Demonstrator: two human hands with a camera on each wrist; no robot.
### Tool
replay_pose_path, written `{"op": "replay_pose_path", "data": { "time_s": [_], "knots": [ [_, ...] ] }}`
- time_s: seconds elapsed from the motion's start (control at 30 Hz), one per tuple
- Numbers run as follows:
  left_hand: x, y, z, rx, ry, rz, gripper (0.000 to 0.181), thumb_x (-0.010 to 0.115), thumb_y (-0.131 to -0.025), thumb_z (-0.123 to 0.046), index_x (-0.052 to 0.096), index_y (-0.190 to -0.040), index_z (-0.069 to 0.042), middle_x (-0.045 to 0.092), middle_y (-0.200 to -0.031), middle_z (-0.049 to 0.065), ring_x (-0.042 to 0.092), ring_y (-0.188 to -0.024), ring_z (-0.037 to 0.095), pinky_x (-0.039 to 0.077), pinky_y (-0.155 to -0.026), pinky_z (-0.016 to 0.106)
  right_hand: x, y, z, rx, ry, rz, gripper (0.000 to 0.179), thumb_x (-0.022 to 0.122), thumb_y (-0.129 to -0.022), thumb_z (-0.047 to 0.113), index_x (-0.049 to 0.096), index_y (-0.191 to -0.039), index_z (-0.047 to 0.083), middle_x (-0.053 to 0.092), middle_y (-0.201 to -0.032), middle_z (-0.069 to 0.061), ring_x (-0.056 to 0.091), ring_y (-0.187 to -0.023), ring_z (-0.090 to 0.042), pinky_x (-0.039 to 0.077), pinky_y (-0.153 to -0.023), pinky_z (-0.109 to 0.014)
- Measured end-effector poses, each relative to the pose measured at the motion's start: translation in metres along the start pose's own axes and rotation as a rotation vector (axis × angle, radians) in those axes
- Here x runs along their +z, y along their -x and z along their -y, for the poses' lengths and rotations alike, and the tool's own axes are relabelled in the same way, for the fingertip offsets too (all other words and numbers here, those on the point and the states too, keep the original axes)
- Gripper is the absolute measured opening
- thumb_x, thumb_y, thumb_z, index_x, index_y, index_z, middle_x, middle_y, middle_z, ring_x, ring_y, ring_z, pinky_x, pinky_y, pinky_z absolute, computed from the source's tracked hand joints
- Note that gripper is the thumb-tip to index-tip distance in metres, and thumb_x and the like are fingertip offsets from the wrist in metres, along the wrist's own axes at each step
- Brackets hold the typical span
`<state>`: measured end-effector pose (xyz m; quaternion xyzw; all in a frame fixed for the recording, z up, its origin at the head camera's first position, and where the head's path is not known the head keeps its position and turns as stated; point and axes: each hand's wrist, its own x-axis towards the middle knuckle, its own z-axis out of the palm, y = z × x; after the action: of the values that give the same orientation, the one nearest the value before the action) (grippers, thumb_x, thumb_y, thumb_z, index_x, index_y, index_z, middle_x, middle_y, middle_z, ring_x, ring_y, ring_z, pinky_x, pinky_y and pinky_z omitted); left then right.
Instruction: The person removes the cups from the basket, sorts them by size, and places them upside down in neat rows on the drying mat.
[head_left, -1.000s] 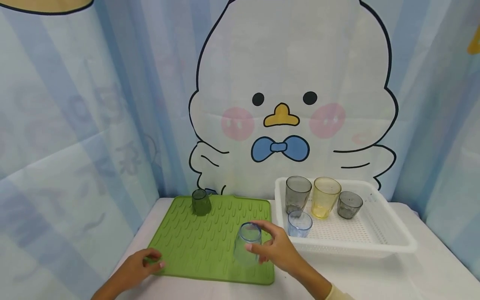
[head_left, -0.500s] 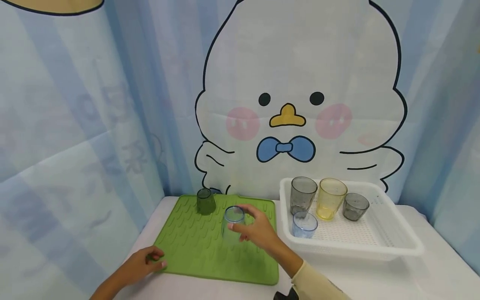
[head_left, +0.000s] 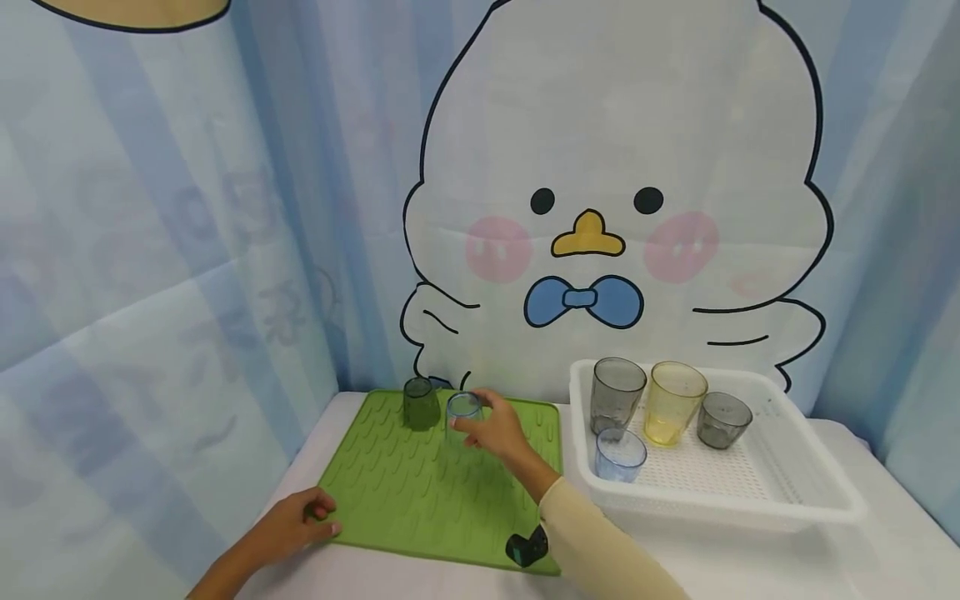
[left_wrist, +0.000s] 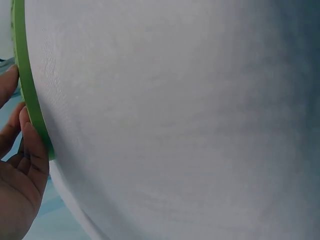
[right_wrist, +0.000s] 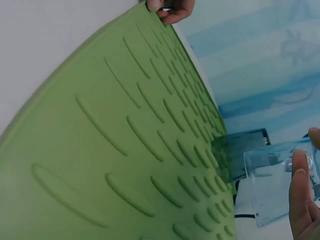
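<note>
My right hand (head_left: 497, 427) grips a clear blue drinking glass (head_left: 463, 408) from its right side, thumb in front and fingers behind. The glass is upside down over the back of the ribbed green drying mat (head_left: 420, 500); in the right wrist view the mouth of this glass (right_wrist: 265, 187) faces the mat. Just left of it, a dark tinted glass (head_left: 422, 405) stands inverted on the mat. At the mat's front left corner, my left hand (head_left: 291, 527) holds the edge between thumb and curled fingers; the left wrist view shows these fingers (left_wrist: 34, 150) on the green rim.
On the right stands a white perforated basket (head_left: 705, 506). Inside are a tall grey glass (head_left: 617, 396), a yellow glass (head_left: 675, 404), a short grey glass (head_left: 723, 419) and a short blue glass (head_left: 620, 456). A printed curtain (head_left: 615, 125) hangs behind the table.
My right hand has carried the blue glass from the mat's front right to the back, close beside the dark glass. The left hand stays at the mat's corner. The head view has shifted slightly.
</note>
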<state>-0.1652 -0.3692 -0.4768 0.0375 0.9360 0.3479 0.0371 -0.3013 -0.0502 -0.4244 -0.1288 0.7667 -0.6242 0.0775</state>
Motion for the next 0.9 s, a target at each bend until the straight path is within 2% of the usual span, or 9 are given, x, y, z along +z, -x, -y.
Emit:
{"op": "replay_pose_path", "data": {
  "time_s": [0.23,0.37,0.57,0.9],
  "knots": [
    [-0.001,-0.001,0.002,0.034,0.035,0.022,0.035,0.077,-0.078,-0.026,0.061,-0.099,-0.003,0.058,-0.087,0.003,0.052,-0.075,0.012,0.045,-0.065,0.024,0.009,-0.025,-0.012,0.053,-0.005,-0.066,0.067,0.079,-0.078,0.021,0.046,-0.136,0.011,0.047,-0.133,-0.013,0.065,-0.061,-0.018,0.055,-0.062,-0.032],
    [-0.002,-0.001,0.002,0.026,0.039,0.027,0.035,0.077,-0.078,-0.027,0.061,-0.099,-0.004,0.057,-0.087,0.003,0.052,-0.076,0.013,0.045,-0.065,0.024,0.014,-0.036,-0.018,0.059,-0.010,-0.092,0.065,0.078,-0.078,0.018,0.047,-0.135,0.010,0.048,-0.128,-0.014,0.065,-0.060,-0.019,0.055,-0.062,-0.033],
    [-0.002,-0.002,0.004,0.029,0.045,0.045,0.034,0.076,-0.079,-0.027,0.061,-0.099,-0.004,0.057,-0.088,0.002,0.052,-0.077,0.013,0.045,-0.065,0.024,0.018,-0.049,-0.027,0.069,-0.051,-0.112,0.069,0.078,-0.077,0.013,0.044,-0.137,0.006,0.046,-0.132,-0.016,0.068,-0.066,-0.026,0.056,-0.067,-0.038],
    [-0.002,-0.002,0.007,0.013,0.054,0.037,0.035,0.077,-0.078,-0.027,0.060,-0.098,-0.005,0.057,-0.086,0.002,0.051,-0.076,0.016,0.044,-0.064,0.024,0.020,-0.062,-0.034,0.036,-0.096,-0.059,0.068,0.074,-0.081,0.008,0.039,-0.139,0.002,0.043,-0.134,-0.020,0.068,-0.067,-0.027,0.055,-0.072,-0.044]
  ]
}}
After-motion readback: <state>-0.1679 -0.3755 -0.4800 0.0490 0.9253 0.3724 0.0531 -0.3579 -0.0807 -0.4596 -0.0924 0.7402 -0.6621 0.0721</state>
